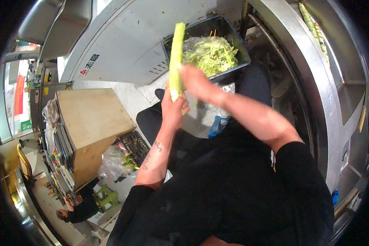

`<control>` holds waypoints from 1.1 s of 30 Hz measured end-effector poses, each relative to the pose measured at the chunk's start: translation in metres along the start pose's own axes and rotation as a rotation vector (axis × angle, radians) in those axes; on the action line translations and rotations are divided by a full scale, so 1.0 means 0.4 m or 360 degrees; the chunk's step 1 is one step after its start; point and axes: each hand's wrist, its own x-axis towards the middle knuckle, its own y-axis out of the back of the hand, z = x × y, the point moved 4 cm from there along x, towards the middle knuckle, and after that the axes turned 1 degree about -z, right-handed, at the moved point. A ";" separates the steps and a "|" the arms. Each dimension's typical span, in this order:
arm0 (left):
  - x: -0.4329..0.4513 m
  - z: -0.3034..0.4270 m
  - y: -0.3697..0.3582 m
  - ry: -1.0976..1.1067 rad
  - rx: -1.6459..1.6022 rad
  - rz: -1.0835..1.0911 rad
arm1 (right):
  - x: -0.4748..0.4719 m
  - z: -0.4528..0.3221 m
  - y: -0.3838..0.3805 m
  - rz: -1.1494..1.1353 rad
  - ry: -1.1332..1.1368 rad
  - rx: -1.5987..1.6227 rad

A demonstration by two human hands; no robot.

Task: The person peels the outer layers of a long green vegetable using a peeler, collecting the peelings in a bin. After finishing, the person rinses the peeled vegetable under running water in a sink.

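My left hand [173, 109] grips the lower end of a long, pale green peeled stalk [176, 52], probably celtuce. The stalk points up and away from me, its surface bare of skin. Blurred by motion, my right hand [195, 81] is curled close against the stalk's right side. Whether it holds a tool cannot be made out. Beyond both hands, a black plastic bin [245, 58] contains a heap of green peelings [216, 58] and a clear plastic bag [190, 46].
A grey metal cabinet [120, 52] stands ahead. At left are a wooden-topped block [93, 113], a black crate [135, 144] of vegetables and a green stool [106, 198]. Another person [83, 204] is at lower left. Unpeeled stalks [315, 30] lie in the steel sink [350, 77] at right.
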 end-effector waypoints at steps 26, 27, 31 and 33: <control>0.029 -0.053 0.013 -0.0001 -0.0025 -0.0053 | 0.063 0.047 0.028 -0.0092 -0.0090 -0.0253; 0.010 -0.047 0.005 0.0010 0.0095 -0.0013 | 0.105 0.043 0.052 -0.0052 -0.0097 -0.0351; -0.043 -0.018 -0.038 -0.0014 0.0357 0.0057 | 0.144 0.001 0.107 -0.0008 -0.0227 -0.0276; -0.008 -0.029 -0.031 -0.0054 0.0480 0.0064 | 0.045 -0.014 0.060 -0.0145 0.0047 -0.0278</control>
